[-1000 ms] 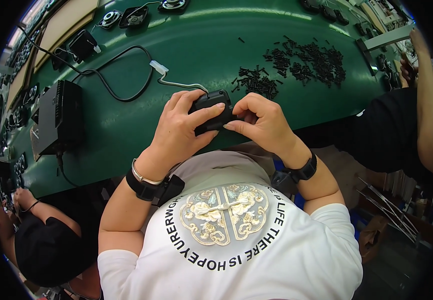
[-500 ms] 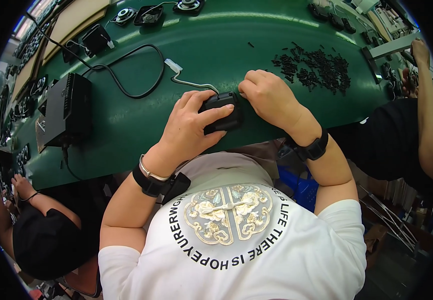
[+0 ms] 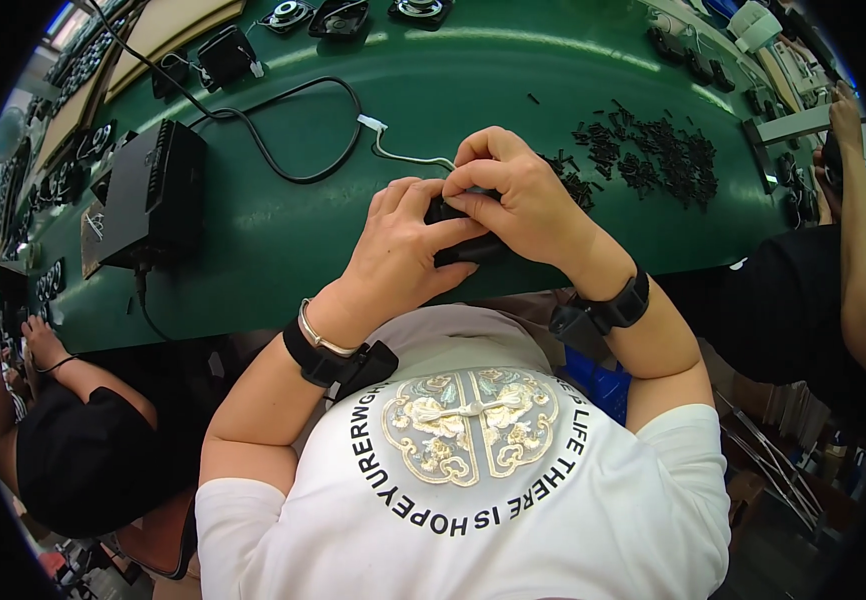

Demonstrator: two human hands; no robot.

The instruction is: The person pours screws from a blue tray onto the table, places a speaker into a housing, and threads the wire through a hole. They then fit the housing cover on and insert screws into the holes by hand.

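Note:
My left hand (image 3: pixel 408 235) is wrapped round a small black plastic housing (image 3: pixel 477 248), which it holds against the green table near the front edge. A pale wire (image 3: pixel 408 158) with a white plug (image 3: pixel 371 122) leads away from behind the hands. My right hand (image 3: pixel 513 195) is over the housing's upper part, thumb and fingers pinched together. Whatever sits in that pinch is too small to make out. Most of the housing is covered by both hands. Just right of the right hand lies a spread of small black screws (image 3: pixel 675 160).
Left on the green table (image 3: pixel 263 240) stands a black box-shaped device (image 3: pixel 153 200) with a looping black cable (image 3: pixel 338 165). Speakers (image 3: pixel 286 15) and more black housings (image 3: pixel 226 57) line the far side. Co-workers' arms show at left (image 3: pixel 103 385) and right (image 3: pixel 856 230).
My right hand has moved left from the table beside the housing to a pinch over its top. My left hand keeps its hold. The whole view has shifted slightly.

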